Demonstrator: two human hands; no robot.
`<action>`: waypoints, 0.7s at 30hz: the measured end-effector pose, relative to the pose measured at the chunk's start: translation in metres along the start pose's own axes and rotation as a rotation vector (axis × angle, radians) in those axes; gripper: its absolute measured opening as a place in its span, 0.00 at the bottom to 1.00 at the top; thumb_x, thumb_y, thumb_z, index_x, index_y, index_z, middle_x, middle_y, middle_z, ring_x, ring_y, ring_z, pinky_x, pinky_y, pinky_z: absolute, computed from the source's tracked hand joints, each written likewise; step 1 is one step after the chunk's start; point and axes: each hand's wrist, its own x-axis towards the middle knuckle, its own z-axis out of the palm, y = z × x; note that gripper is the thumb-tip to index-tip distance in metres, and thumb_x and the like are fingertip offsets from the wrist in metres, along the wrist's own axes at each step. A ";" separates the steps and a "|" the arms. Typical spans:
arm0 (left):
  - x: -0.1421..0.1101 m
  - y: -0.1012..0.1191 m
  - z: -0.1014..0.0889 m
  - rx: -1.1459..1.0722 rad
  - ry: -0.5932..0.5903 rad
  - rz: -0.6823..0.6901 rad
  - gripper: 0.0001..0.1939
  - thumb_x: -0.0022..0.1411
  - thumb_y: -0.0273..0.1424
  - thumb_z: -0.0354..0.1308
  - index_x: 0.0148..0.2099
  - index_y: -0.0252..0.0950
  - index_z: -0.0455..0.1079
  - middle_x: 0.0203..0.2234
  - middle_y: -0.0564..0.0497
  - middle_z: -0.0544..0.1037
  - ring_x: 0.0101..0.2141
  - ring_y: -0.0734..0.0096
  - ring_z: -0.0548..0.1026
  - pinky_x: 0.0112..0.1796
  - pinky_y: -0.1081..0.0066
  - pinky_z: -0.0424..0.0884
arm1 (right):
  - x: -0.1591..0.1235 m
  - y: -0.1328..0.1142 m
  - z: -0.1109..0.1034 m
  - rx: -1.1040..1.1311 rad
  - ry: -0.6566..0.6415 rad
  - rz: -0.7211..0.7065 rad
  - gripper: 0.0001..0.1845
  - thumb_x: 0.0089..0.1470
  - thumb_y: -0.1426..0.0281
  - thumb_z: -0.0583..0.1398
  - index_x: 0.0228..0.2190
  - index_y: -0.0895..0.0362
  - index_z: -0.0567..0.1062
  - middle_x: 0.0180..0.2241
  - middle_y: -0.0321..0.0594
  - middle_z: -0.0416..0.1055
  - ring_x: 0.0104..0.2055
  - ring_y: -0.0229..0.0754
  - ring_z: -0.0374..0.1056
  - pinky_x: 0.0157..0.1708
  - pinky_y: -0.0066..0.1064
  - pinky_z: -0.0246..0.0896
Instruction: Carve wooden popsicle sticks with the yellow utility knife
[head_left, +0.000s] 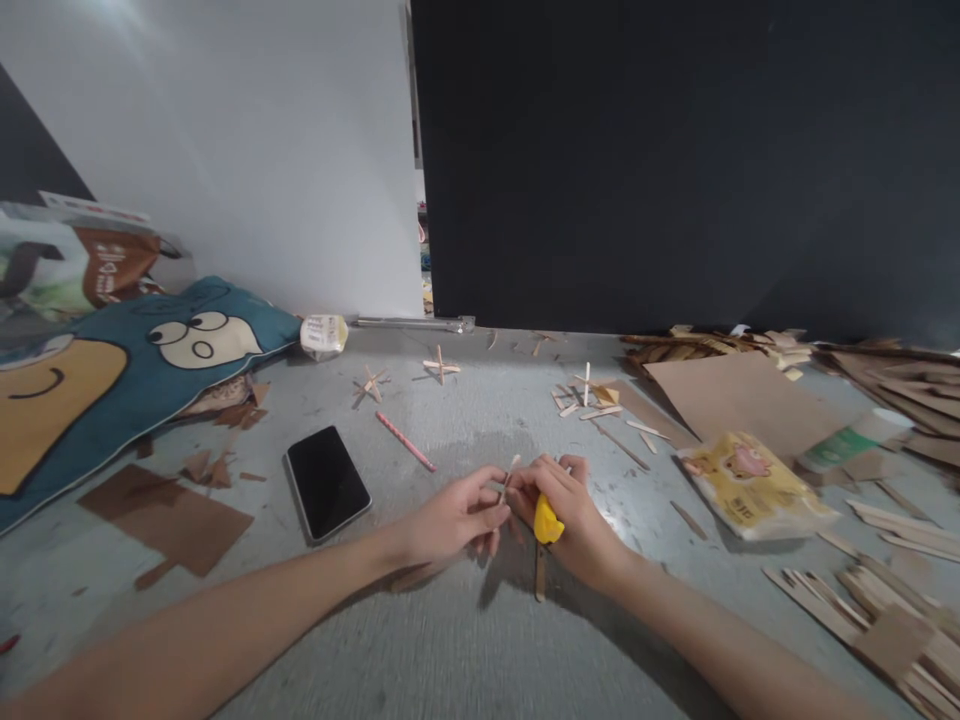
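My left hand (456, 518) is closed in a pinch on a thin wooden craft stick (515, 464), whose pale tip points up. Close beside it, my right hand (574, 515) wraps round a small yellow object (548, 522); its kind is hidden by the fingers. The right fingertips meet the stick near the left ones. Below the yellow object, a flat wooden stick (540, 577) lies on the table, partly hidden. Farther back, two small crossed-stick pieces, one star-like (370, 385) and one standing cross (441, 367), rest on the grey table.
Left of my hands lie a black-screened phone (328, 485), a pink patterned stick (405, 441), cardboard scraps (169, 520) and a blue cushion (202, 340). To the right are short stick pieces (587, 388), a yellow tissue pack (754, 485), a green-and-white tube (851, 440) and piled sticks (870, 610).
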 end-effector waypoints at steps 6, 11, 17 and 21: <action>0.001 -0.012 0.004 0.021 0.080 0.001 0.16 0.66 0.42 0.65 0.44 0.38 0.64 0.28 0.56 0.74 0.24 0.77 0.70 0.29 0.73 0.65 | -0.001 -0.005 0.006 0.069 0.005 0.051 0.09 0.70 0.74 0.54 0.35 0.53 0.68 0.29 0.33 0.72 0.31 0.41 0.69 0.41 0.38 0.51; 0.003 -0.014 0.004 0.024 0.106 0.033 0.13 0.66 0.39 0.64 0.43 0.38 0.65 0.25 0.57 0.74 0.21 0.77 0.70 0.25 0.74 0.65 | -0.001 -0.007 0.007 0.165 -0.003 0.107 0.09 0.70 0.73 0.57 0.35 0.50 0.68 0.28 0.33 0.73 0.31 0.44 0.69 0.38 0.39 0.55; 0.004 -0.011 0.005 -0.047 0.160 0.045 0.15 0.63 0.41 0.65 0.36 0.38 0.64 0.20 0.57 0.74 0.18 0.75 0.71 0.22 0.75 0.66 | -0.003 -0.010 0.005 0.108 -0.009 -0.024 0.09 0.70 0.75 0.55 0.36 0.52 0.68 0.30 0.33 0.71 0.32 0.41 0.68 0.39 0.38 0.51; 0.006 -0.009 0.002 -0.034 0.176 0.077 0.21 0.62 0.48 0.68 0.37 0.37 0.65 0.21 0.56 0.75 0.18 0.75 0.72 0.22 0.75 0.66 | -0.004 -0.009 0.004 0.044 0.084 -0.028 0.08 0.69 0.76 0.56 0.38 0.52 0.70 0.28 0.32 0.69 0.32 0.41 0.67 0.41 0.38 0.50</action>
